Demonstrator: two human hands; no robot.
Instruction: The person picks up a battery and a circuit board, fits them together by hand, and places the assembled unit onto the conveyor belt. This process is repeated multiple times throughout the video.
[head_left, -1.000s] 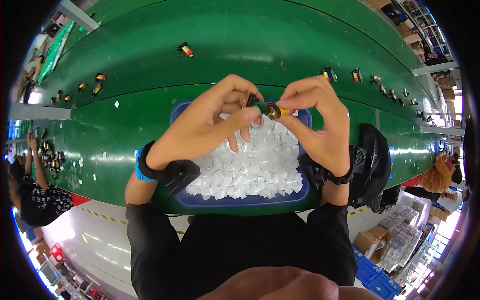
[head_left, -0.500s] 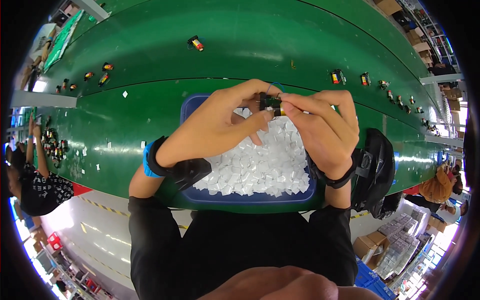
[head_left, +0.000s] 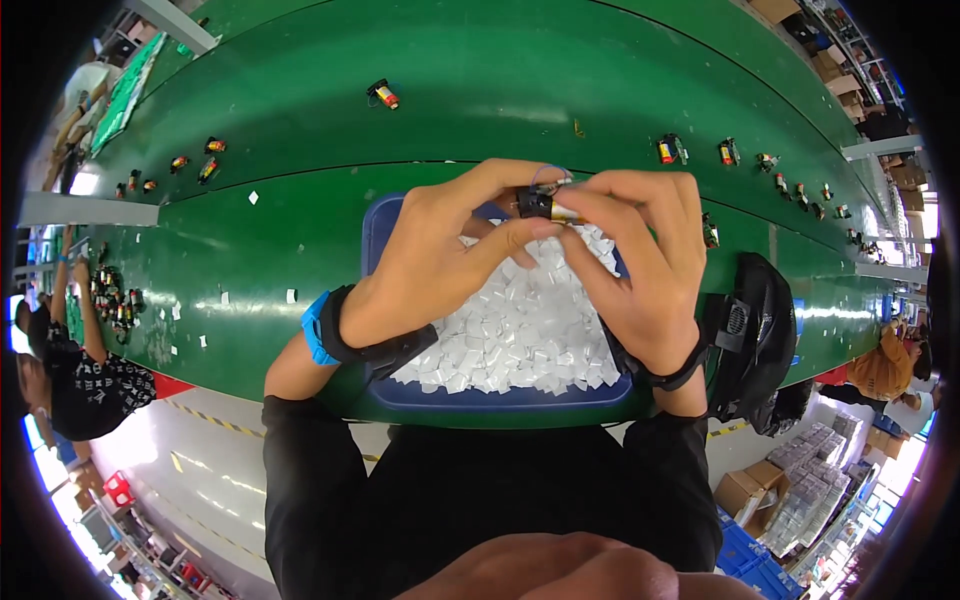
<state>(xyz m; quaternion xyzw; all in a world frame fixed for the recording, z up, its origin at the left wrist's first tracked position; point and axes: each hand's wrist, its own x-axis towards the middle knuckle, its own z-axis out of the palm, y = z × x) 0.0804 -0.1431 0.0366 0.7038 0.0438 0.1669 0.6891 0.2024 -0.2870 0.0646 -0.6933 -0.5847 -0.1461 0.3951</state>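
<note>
Above the tray, both my hands grip one small battery assembly [head_left: 536,203], a gold-and-white cylinder with a black end and a thin blue wire. My left hand [head_left: 425,240] pinches its black end between thumb and fingers. From the other side, the fingertips of my right hand [head_left: 650,265] close on the gold end and cover part of it. Below both hands sits a dark blue tray [head_left: 375,225] heaped with small white square pieces [head_left: 510,335].
Similar battery assemblies stand or lie on the green table [head_left: 290,60]: one [head_left: 384,95] straight ahead, several [head_left: 670,150] right, and a cluster [head_left: 118,300] left beside another person [head_left: 95,385]. A black bag [head_left: 755,330] lies right of my right wrist. Loose white pieces dot the left side.
The battery assembly has turned in my fingers: its green board faced me before, and the black end and cylinder show now. My right hand has shifted slightly left.
</note>
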